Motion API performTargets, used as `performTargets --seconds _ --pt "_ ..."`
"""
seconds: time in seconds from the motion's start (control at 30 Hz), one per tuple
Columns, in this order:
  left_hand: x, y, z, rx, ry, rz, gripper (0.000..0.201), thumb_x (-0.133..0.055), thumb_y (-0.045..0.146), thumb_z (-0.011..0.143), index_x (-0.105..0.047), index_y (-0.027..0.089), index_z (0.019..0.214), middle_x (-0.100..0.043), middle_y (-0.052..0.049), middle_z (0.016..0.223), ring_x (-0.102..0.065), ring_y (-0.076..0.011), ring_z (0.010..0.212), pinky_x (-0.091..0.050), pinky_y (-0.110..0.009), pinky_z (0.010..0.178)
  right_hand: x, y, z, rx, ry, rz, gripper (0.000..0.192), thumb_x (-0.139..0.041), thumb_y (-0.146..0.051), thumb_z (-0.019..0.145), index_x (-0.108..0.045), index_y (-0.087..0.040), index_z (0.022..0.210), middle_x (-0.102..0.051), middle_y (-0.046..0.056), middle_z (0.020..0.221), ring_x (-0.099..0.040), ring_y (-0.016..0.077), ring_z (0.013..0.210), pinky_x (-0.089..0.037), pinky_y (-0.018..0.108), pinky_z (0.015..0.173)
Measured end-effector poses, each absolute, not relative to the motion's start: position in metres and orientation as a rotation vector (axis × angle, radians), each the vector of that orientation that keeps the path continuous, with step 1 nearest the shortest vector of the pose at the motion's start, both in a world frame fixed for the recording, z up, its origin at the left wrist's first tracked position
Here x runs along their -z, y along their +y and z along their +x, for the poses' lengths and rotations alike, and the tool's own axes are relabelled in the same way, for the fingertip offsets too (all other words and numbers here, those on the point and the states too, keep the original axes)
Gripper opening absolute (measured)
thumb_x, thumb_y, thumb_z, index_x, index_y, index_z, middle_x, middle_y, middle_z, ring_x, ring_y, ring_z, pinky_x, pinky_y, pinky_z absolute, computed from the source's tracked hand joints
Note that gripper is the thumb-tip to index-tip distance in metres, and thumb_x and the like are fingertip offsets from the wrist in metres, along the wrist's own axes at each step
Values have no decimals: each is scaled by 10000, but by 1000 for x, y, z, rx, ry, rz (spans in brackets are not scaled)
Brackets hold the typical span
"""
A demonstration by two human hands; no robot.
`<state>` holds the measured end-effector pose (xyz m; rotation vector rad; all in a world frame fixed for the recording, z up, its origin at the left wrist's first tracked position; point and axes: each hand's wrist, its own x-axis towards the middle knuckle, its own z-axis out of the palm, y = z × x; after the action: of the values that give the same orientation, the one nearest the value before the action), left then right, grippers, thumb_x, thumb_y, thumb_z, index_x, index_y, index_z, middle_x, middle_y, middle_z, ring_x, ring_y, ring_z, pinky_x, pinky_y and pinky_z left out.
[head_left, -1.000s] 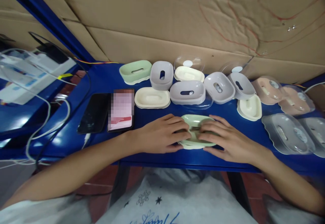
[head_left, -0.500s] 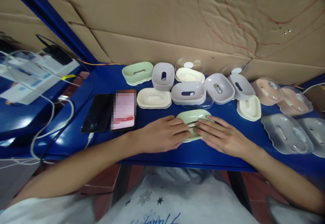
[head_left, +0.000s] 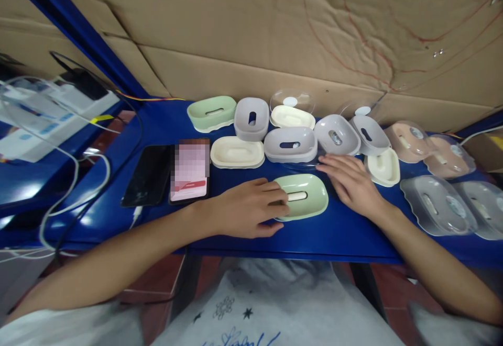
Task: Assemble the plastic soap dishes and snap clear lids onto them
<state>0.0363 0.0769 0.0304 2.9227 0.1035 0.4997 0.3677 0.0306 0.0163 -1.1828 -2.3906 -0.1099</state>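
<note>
Left hand [head_left: 251, 207] resting flat on the blue table [head_left: 165, 121], fingers loosely curled against the left end of the green soap dish [head_left: 302, 197], steadying rather than clasping it. Right hand [head_left: 351, 181] spread open and empty just right of the dish, fingertips near the clear lid [head_left: 304, 163] lying under the front edge of the grey soap dish [head_left: 291, 144]. Green dish seated near the table's front edge, between both hands, slotted top facing up. For clean handling: hold the dish still from the left with light pressure, keep it level and away from the edge, approach the thin clear lid with the fingertips from its free rim, avoid nudging the grey dish overlapping it. Behind, a row of further pieces: a second green dish [head_left: 212, 112], a cream tray [head_left: 237, 152], a cream dish [head_left: 382, 167], pink covered dishes [head_left: 408, 139], frosted covered dishes [head_left: 436, 204]. At left, two phones [head_left: 147, 174], one screen blurred out. Hard to make out: outline of the clear lid against the blue surface, contact of the right fingertips with it, underside of the green dish, left thumb below the palm. Cut off at the right margin: last frosted dish.
</note>
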Motion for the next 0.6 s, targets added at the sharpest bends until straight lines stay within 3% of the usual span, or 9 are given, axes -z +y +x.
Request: performTargets --seconds 0.13,0.27,0.43,0.6 --pt "-32 78 36 -511 98 2879 145 -664 300 1028 -730 197 1105 -745 -64 1110 -686 -211 998 -551 -363 939 -10 49 372 240 -2406 -1310 558 -589 -256 1067 -495 -288 1616 -615 120 1584 -578 328 1474 -400 592 1241" --pt "-31 79 36 -489 112 2883 129 -656 287 1031 -726 199 1095 -742 -61 1123 -681 -212 1022 -545 -365 952 -10 50 370 303 -2345 -1312 493 -641 -322 1056 -571 -304 1544 -706 111 1464 -673 324 1347 -433 565 1196" --pt "-29 81 35 -479 118 2902 127 -645 256 1033 -723 202 1117 -738 -62 1144 -678 -212 1052 -536 -362 974 -18 36 367 138 -2202 -1264 440 -643 -328 1053 -622 -293 1491 -759 106 1341 -717 324 1246 -545 527 1089" --pt "-31 87 34 -540 160 2986 104 -636 247 1034 -719 205 1080 -722 -68 1169 -655 -222 1062 -509 -363 957 -24 21 361 -90 -2200 -1191 469 -636 -283 1052 -584 -304 1518 -723 105 1403 -706 298 1281 -588 491 1101"
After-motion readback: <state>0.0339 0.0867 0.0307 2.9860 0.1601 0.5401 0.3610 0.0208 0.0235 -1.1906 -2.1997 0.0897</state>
